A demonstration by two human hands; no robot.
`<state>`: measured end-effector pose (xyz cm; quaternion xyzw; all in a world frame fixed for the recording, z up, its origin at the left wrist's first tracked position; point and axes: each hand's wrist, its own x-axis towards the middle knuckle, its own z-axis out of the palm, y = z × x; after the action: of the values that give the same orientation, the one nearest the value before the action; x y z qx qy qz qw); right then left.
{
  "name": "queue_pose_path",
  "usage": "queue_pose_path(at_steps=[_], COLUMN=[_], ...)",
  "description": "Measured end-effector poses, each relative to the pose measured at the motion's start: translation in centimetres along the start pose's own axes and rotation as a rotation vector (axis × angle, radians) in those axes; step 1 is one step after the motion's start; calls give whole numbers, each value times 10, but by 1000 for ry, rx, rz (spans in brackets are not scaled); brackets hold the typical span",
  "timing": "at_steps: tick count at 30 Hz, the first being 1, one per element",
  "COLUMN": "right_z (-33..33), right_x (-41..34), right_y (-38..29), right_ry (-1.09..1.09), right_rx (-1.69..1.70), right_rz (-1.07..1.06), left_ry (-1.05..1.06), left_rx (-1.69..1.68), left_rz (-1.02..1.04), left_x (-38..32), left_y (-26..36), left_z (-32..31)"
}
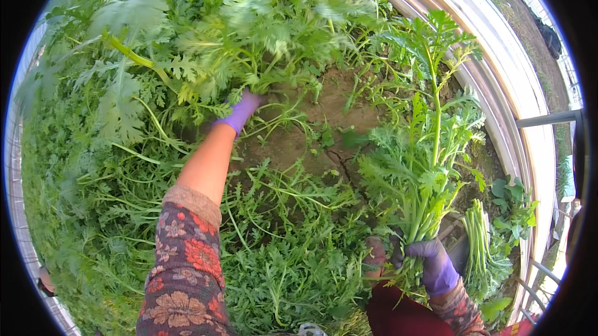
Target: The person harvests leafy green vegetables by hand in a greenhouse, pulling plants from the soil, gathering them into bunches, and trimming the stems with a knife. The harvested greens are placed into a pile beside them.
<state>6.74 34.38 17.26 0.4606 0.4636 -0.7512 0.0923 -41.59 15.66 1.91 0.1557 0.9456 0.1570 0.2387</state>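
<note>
My left hand [246,108], in a purple glove, reaches in at the base of a clump of lobed leafy greens [252,51] that look like crown daisy. Leaves and stems cover its fingers, so its grip cannot be made out. Low on the right, my right hand [432,261], gloved in purple with darkened fingers, is closed around the lower stems of a bunch of the same greens [420,186]. Those leaves fan upward from the fist, and one tall stem rises above the others. Beside that hand lies another bundle of greens [476,238], its pale stem ends together.
Bare brown soil [289,149] with a crack shows between my hands. Loose, fallen stems [299,191] lie across it. Dense greens fill the left side [70,186]. Plastic sheeting [504,79] curves along the right, with metal bars [546,119] beside it. My dark red trouser leg [402,312] is below.
</note>
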Motion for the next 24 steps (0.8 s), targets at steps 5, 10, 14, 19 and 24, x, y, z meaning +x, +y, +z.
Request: queue_pose_path(at_steps=[5,10,14,19,24], right_z=[38,51,31,-7,-2], right_x=[1,17,28,32,22], right_y=[-24,-19,16,52,46], right_ry=[-143,-216,-303,-656,-751], right_rx=[194,252,273,555,169], right_rz=[8,66,111,186,-218], left_ry=[-236,-600,-996,-1268,-1247], left_rx=[-22,-721,-846,-728,-513], left_rz=[-157,-45,-2,224,160], left_x=[-96,-216,-296,-327,-349], left_y=[-8,48,113,153,160], left_z=[-18,-17,11,37,33])
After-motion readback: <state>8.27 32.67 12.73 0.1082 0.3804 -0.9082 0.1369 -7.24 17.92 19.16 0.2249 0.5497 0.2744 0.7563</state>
